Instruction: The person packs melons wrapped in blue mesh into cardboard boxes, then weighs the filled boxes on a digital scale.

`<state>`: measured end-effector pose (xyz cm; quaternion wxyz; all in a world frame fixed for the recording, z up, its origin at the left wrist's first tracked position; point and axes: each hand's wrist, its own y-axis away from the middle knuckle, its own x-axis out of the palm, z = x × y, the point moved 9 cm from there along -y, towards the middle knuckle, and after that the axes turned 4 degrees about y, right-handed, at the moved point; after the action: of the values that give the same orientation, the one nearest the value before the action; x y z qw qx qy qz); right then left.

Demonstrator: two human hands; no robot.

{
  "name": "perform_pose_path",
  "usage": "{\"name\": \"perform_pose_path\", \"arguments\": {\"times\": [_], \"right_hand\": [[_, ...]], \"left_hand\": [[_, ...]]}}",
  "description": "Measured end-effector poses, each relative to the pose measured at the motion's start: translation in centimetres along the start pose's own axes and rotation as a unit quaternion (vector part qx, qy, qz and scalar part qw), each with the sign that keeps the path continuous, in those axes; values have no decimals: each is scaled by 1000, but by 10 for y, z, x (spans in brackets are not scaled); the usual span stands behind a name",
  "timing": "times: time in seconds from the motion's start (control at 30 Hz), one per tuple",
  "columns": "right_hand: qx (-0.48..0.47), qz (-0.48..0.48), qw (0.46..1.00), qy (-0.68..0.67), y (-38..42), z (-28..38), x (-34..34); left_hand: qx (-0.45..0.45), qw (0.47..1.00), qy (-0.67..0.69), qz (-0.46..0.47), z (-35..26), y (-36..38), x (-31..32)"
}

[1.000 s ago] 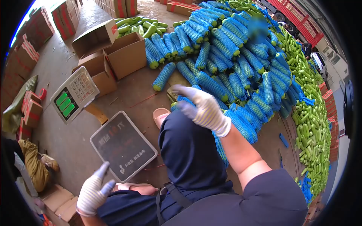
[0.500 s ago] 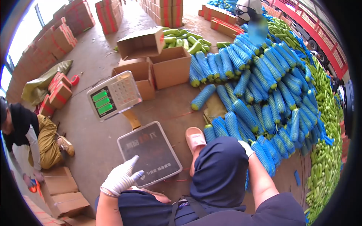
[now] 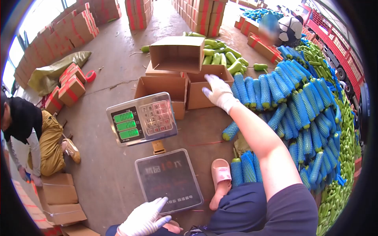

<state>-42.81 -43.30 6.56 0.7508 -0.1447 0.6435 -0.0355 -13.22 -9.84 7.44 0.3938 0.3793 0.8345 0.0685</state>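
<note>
My right hand (image 3: 220,94), in a white glove, reaches out over the edge of an open cardboard box (image 3: 204,96) with its fingers spread and nothing in them. My left hand (image 3: 146,218), gloved too, hovers by the lower edge of the platform scale (image 3: 169,181), fingers apart and empty. The scale's display (image 3: 141,118) shows green digits. Another open box (image 3: 161,88) stands behind the display, and a further box (image 3: 177,55) lies tipped on top of the boxes. Blue-netted green vegetables (image 3: 291,94) are piled at the right.
A co-worker (image 3: 31,133) crouches at the left beside a flattened box (image 3: 63,194). Loose green vegetables (image 3: 224,55) lie behind the boxes. Stacked cartons (image 3: 197,17) stand at the back, a red truck (image 3: 334,43) at the far right, and a second person (image 3: 290,29) before it.
My right hand has moved from beside my knee forward to the open box. The view has shifted, and my left hand sits lower in it, still open.
</note>
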Motion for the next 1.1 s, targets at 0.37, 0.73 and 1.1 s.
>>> {"name": "perform_pose_path", "arguments": {"times": [0.37,0.73,1.1], "right_hand": [[177,112,978,-20,-165,-63,106],[-5,-255,965,-51,45,-161,-233],[-85,-33,986,-142,265,81,-201]], "left_hand": [[-1,999,40,-32,13,-8,-21],[68,995,-27,-75,-15,13,-35],[80,898,126,-414,-21,86,-43]]}}
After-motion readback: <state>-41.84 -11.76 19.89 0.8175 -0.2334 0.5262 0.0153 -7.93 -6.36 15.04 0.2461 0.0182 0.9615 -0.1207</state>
